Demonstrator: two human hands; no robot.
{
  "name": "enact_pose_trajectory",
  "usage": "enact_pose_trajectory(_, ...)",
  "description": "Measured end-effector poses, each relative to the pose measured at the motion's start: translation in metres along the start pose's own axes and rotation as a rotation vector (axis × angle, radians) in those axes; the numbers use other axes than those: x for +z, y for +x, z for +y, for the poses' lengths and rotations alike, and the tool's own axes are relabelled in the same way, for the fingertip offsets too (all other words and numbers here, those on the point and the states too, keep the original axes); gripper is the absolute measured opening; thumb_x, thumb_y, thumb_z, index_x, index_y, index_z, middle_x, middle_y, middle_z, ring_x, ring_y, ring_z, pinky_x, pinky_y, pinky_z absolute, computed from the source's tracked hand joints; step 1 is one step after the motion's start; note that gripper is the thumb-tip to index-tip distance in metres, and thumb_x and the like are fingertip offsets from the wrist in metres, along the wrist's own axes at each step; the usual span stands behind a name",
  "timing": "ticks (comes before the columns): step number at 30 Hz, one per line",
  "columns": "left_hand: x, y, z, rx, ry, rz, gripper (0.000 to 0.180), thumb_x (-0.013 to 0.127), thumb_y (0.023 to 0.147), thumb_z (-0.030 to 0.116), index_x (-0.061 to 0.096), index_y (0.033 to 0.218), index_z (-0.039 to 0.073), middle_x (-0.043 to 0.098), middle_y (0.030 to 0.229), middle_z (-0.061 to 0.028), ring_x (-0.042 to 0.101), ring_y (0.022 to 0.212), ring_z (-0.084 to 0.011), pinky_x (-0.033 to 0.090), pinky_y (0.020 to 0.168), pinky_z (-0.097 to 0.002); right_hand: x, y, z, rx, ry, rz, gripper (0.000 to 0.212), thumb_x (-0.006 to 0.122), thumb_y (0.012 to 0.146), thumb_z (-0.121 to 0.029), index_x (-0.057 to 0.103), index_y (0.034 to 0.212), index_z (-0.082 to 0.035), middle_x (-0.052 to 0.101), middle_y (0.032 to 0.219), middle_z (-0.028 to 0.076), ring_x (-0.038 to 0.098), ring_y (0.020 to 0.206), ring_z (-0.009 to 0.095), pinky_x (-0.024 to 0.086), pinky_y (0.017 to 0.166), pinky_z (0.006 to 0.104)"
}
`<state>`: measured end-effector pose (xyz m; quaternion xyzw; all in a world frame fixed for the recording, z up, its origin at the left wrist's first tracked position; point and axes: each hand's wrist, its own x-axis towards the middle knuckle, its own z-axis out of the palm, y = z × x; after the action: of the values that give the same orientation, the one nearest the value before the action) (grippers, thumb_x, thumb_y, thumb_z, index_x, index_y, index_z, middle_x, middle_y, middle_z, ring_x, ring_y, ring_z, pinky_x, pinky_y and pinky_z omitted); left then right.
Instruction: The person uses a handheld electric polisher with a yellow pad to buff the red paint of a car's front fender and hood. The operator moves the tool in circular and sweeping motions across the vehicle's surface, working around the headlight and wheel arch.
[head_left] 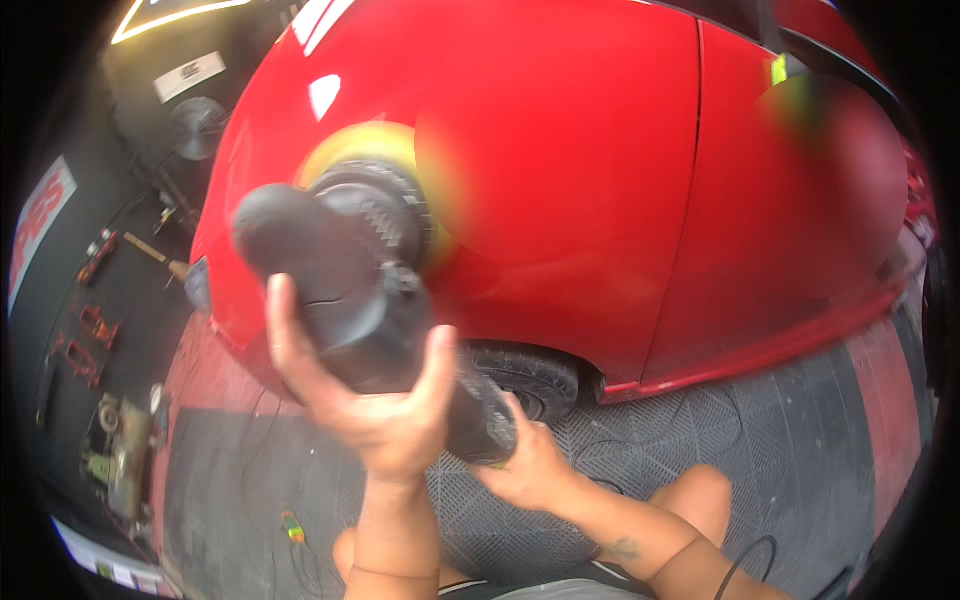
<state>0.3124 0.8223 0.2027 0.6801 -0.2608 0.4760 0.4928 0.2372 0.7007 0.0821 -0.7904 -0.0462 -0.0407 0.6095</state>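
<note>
One car: filling my remote view, its red side undergoing what I am judging to be polishing.
Polisher: tilting against that side, above and left of the tyre.
Left hand: spreading wide, cupping the polisher from below.
Right hand: closing round its lower end.
Pad: blurring yellow, apparently spinning; I am reckoning the next move is needing even pressure and a flat face.
Left sign: showing large red letters.
White sign: carrying small dark lettering; polisher markings are blurring past reading.
</note>
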Motion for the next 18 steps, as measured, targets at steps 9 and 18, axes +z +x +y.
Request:
enact_pose_trajectory(9,-0.044,0.044,-0.032,0.000,0.085,0.074,0.096,0.091,0.082,-0.004,0.044,0.166,0.004,0.054,0.155,-0.0183,0.065,0.130,-0.0264,0.051,0.114,-0.0387,0.084,0.022,-0.034,-0.437,-0.249,0.506,0.114,0.089,0.081,-0.008,0.024,0.175,-0.007,0.065,0.140,0.028,0.073,0.118,0.048,0.061,0.102,0.0498)
enact_pose_trajectory(18,-0.041,0.015,-0.036,0.179,-0.713,-0.224,0.115,0.097,0.081,0.016,0.026,0.170,0.003,0.046,0.165,-0.0231,0.050,0.151,-0.0353,0.040,0.127,-0.0483,0.072,-0.007,-0.076,-0.222,-0.142,0.960,0.109,0.094,0.083,-0.006,0.030,0.171,-0.011,0.065,0.151,0.024,0.068,0.138,0.035,0.056,0.114,0.0450)
